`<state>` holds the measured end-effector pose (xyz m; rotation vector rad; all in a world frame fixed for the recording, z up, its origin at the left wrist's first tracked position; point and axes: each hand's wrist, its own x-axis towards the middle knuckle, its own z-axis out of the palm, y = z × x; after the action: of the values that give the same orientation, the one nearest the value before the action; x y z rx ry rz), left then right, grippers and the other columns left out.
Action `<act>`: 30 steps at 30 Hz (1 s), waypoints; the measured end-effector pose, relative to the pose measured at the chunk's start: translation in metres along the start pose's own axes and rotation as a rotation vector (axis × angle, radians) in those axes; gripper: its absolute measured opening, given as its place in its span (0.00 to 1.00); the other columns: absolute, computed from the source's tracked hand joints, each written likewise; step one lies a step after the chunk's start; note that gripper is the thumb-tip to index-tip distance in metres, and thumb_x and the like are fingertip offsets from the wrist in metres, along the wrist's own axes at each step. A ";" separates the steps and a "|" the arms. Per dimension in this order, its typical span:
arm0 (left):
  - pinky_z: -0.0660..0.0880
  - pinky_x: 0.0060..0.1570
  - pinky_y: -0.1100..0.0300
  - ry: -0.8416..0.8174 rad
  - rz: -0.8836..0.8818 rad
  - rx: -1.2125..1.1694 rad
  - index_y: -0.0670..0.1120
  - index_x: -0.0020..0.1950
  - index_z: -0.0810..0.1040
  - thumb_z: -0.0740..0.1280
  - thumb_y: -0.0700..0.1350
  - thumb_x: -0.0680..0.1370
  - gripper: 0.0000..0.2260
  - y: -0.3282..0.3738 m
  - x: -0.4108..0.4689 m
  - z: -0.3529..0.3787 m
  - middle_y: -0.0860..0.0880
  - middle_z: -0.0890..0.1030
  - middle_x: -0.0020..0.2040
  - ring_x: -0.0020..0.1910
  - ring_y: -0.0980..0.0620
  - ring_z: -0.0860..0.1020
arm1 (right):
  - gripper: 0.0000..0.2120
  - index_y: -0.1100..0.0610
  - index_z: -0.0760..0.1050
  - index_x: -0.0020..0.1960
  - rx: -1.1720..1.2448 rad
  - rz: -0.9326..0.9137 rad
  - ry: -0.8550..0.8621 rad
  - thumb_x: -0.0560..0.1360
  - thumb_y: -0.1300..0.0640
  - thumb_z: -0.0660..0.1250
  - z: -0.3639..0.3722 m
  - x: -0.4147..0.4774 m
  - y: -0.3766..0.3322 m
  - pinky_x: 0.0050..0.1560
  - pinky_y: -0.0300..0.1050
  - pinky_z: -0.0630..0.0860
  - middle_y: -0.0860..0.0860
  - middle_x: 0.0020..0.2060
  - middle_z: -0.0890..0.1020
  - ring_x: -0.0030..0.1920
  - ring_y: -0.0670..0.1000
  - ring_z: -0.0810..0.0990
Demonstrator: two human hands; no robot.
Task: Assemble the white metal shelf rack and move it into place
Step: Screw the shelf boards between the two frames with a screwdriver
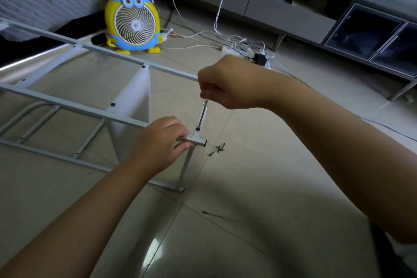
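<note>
Screw-fastening step: right hand (228, 84) pinches screwdriver (201, 113) above left hand (159, 142), which grips rail (196, 141); next needs steady downward turns.

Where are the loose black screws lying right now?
In the head view, the loose black screws lie on the floor near the centre, just right of the white rail end that the left hand grips.

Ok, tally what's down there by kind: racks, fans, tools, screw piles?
White rack: 1
Yellow fan: 1
Screwdriver, in the right hand: 1
Thin dark tool on the floor: 1
Cluster of loose screws: 1, screws too small to count
Total: 5
</note>
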<state>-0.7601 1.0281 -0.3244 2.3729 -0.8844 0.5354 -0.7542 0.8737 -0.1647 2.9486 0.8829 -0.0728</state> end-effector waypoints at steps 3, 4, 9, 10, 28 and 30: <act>0.73 0.33 0.63 0.006 0.001 0.016 0.38 0.35 0.79 0.72 0.44 0.63 0.09 0.000 -0.001 0.001 0.44 0.79 0.34 0.32 0.47 0.78 | 0.10 0.62 0.74 0.51 0.046 0.069 0.063 0.78 0.56 0.60 0.007 -0.005 -0.006 0.47 0.45 0.69 0.55 0.42 0.79 0.41 0.51 0.71; 0.71 0.35 0.65 0.005 -0.001 0.019 0.38 0.35 0.79 0.72 0.44 0.64 0.09 0.000 -0.002 0.001 0.44 0.79 0.34 0.32 0.48 0.78 | 0.10 0.62 0.74 0.51 0.058 0.115 0.081 0.78 0.56 0.59 0.009 -0.006 -0.009 0.47 0.46 0.70 0.55 0.41 0.77 0.43 0.54 0.73; 0.68 0.36 0.66 0.006 -0.008 0.018 0.38 0.35 0.79 0.72 0.44 0.64 0.09 0.000 -0.002 0.002 0.44 0.79 0.34 0.36 0.54 0.73 | 0.05 0.60 0.71 0.47 0.094 0.314 0.117 0.77 0.58 0.59 0.015 -0.001 -0.021 0.37 0.44 0.67 0.52 0.35 0.68 0.41 0.54 0.70; 0.68 0.38 0.65 -0.001 -0.013 0.010 0.38 0.35 0.79 0.72 0.44 0.64 0.09 0.001 -0.001 0.001 0.44 0.79 0.34 0.37 0.54 0.72 | 0.04 0.59 0.69 0.45 0.093 0.335 0.122 0.77 0.59 0.59 0.016 0.000 -0.023 0.34 0.43 0.65 0.51 0.33 0.67 0.39 0.53 0.69; 0.66 0.33 0.59 -0.075 -0.152 0.103 0.39 0.41 0.78 0.53 0.60 0.73 0.26 0.022 0.010 -0.007 0.42 0.80 0.36 0.33 0.43 0.78 | 0.05 0.64 0.74 0.40 0.682 0.676 0.625 0.74 0.65 0.62 0.119 -0.071 0.047 0.33 0.51 0.78 0.50 0.28 0.75 0.32 0.57 0.80; 0.70 0.40 0.53 -0.154 -0.225 0.209 0.39 0.50 0.76 0.49 0.62 0.75 0.29 0.033 0.017 -0.004 0.41 0.82 0.43 0.41 0.40 0.79 | 0.04 0.62 0.73 0.40 0.677 0.771 0.457 0.73 0.65 0.62 0.178 -0.089 0.052 0.36 0.50 0.75 0.55 0.30 0.77 0.35 0.60 0.79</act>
<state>-0.7716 1.0015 -0.3007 2.6910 -0.6389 0.3745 -0.8043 0.7686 -0.3339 3.7730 -0.4380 0.4332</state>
